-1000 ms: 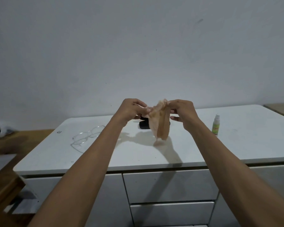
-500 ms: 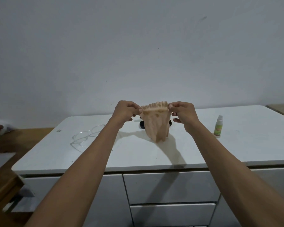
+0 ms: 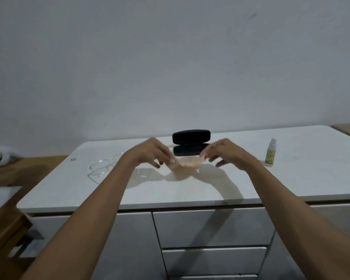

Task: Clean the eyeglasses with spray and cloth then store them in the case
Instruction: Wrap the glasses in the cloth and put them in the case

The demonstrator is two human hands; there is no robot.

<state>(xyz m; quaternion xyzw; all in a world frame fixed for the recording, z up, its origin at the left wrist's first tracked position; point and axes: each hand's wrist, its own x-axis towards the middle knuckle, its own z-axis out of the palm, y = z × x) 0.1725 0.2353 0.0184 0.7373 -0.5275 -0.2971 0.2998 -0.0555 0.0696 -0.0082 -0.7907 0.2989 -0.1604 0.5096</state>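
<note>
Both my hands are at the middle of the frame, low over the white cabinet top (image 3: 190, 190). The left hand (image 3: 150, 152) pinches the left end of the cloth (image 3: 187, 163) with curled fingers. The right hand (image 3: 224, 151) sits at the cloth's right end; its fingertips look closed on the edge, though motion blur softens that contact. The cloth, a pale peach, is stretched flat between the two hands and lies on or just above the top; I cannot tell which.

Just behind the cloth, slightly above frame centre, the black case (image 3: 191, 142) stands open, its lid upright over the base. The glasses (image 3: 103, 166), clear-framed and faint against the white surface, lie left of centre, near my left wrist but apart from it. The spray (image 3: 270, 152), a small bottle with a green label and white nozzle, stands upright at the right of the frame, well apart from the right hand.

Drawer fronts (image 3: 212, 227) fill the lower centre. A wooden surface (image 3: 18, 170) runs along the left edge.
</note>
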